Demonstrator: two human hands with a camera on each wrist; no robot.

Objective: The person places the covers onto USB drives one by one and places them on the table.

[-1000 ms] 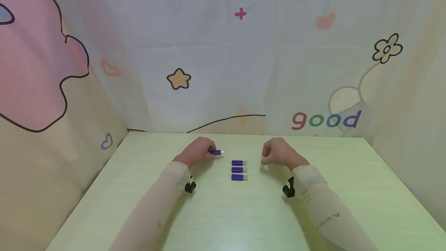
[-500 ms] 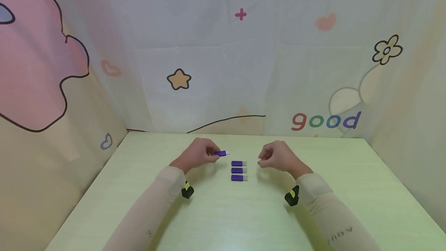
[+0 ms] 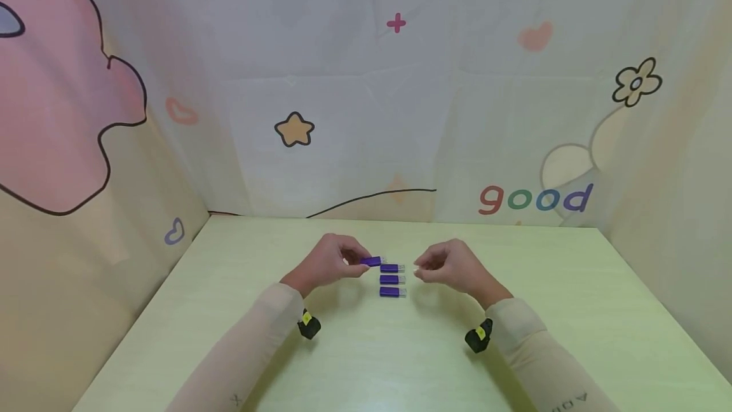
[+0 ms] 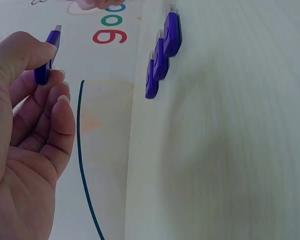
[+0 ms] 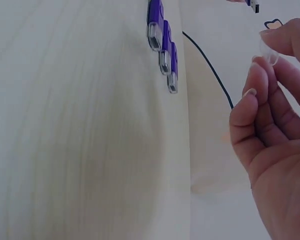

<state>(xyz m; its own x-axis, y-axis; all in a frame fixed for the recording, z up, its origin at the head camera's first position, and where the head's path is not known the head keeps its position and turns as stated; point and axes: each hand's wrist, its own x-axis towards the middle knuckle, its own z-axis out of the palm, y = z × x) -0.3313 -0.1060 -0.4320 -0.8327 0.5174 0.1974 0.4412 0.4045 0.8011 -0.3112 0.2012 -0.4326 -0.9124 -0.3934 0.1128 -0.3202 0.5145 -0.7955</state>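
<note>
My left hand (image 3: 327, 262) pinches a purple USB stick (image 3: 370, 261) between thumb and fingers. Its metal plug is bare and points right, towards my other hand. Thumb and fingertip of my right hand (image 3: 454, 267) pinch a small clear cap (image 5: 268, 52), best seen in the right wrist view. Both hands are raised over the table, a short gap between them. Three more purple USB sticks lie in a row below, the far one (image 3: 389, 268), the middle one (image 3: 390, 280) and the near one (image 3: 390, 292), each with a clear cap over its plug.
The pale wooden table (image 3: 366, 355) ends at a printed curtain (image 3: 343, 81) behind the hands, with more curtain at both sides. A black wrist camera (image 3: 309, 325) sits under the left wrist, another camera (image 3: 478, 336) under the right.
My left hand has lifted the USB stick and carried it right and nearer, beside the row. My right hand has come left with the cap, narrowing the gap. The three lying sticks stay put.
</note>
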